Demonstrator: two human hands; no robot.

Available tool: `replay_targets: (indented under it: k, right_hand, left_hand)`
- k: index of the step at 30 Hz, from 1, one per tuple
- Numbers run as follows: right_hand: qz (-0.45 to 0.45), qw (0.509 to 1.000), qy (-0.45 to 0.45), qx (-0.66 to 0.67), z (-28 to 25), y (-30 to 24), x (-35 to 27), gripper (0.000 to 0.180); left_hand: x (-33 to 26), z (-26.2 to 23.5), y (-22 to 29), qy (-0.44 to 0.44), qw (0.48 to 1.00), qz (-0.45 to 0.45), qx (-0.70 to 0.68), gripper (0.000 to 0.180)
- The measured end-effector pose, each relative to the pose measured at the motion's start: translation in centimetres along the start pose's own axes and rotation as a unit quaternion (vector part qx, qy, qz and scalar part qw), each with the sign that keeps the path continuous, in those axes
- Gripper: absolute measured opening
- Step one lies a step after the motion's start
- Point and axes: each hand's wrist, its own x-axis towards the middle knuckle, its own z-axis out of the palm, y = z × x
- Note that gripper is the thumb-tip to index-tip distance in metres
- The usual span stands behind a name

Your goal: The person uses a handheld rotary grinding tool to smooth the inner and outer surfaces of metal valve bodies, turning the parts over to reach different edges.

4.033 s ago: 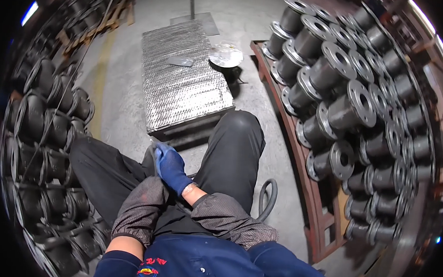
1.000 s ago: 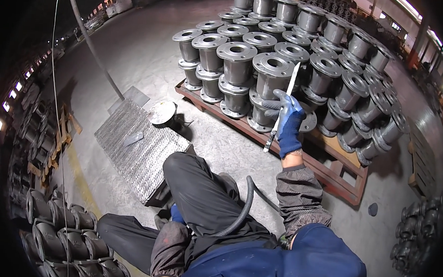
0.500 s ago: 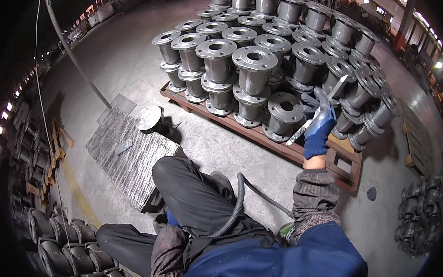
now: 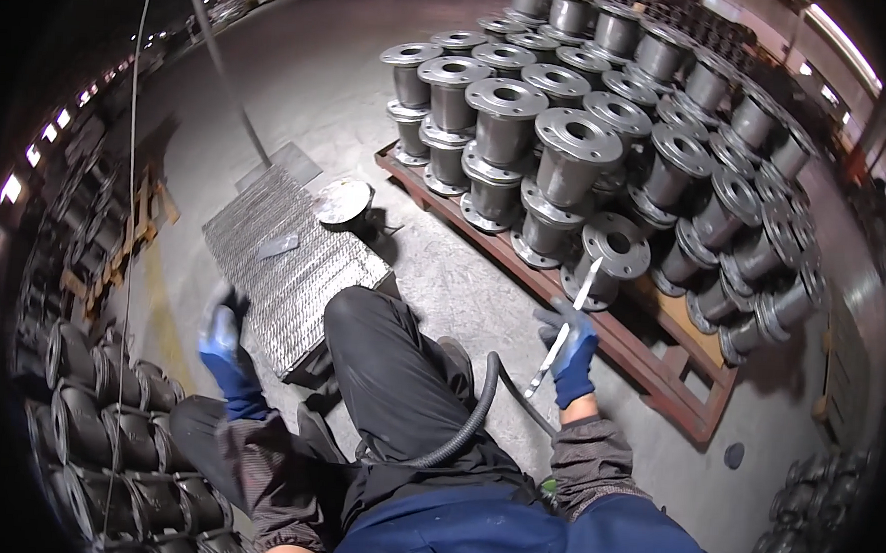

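Along the left side, flanged castings [image 4: 129, 435]: dark grey, stacked in rows on their sides.
Left hand [image 4: 221, 337]: in a blue work glove, raised just left of the ribbed surface, blurred; its fingers stand loosely apart, with nothing showing in its hold.
Ribbed surface [image 4: 307, 291]: a low block with a silvery metal top, on the concrete floor [image 4: 448, 277]; a small flat grey plate [image 4: 278, 246] lies on it.
Round disc [image 4: 344, 201]: pale and level, beside the surface's right edge.
Hose [image 4: 483, 411]: dark grey, arching beside the black trousers [image 4: 387, 384].
Right hand [image 4: 577, 352]: blue-gloved, closed around a slim white stick, some fingers partly extended.
White stick [image 4: 558, 340]: tilted, upper end leaning right; that end overlaps a lone low spool in view, contact impossible to tell.
Flanged pipe spools [image 4: 577, 163]: grey metal, mostly upright, many stacked in two tiers on a red-brown rack [image 4: 691, 418].
Dark lump [image 4: 734, 455]: on the floor, near the rack's right end.
Smaller castings [image 4: 811, 516]: heaped at far right.
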Motion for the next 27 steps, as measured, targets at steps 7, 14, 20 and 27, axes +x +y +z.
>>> replay_targets:
  k: [7, 14, 20, 27]
  right_hand:
    - [0.039, 0.997, -0.025, -0.069, 3.4, 0.8, -2.6, 0.04]
    - [0.007, 0.996, -0.03, -0.086, 2.4, 1.8, -2.5, 0.039]
    - [0.033, 0.991, 0.02, -0.124, -2.5, 6.5, -2.8, 0.036]
    - [0.243, 0.927, 0.121, -0.26, -17.0, 15.6, -3.8, 0.03]
  left_hand:
    - [-0.4, 9.0, 22.0, -0.164, 0.88, 0.371, 0.246, 0.035]
    - [-1.8, 13.4, 23.2, -0.352, 0.81, 0.388, 0.262, 0.02]
    - [0.8, 5.9, -3.5, -0.224, 0.97, 0.055, 0.078, 0.039]
    - [-4.8, -5.9, -21.0, 0.049, 0.874, -0.445, -0.19, 0.042]
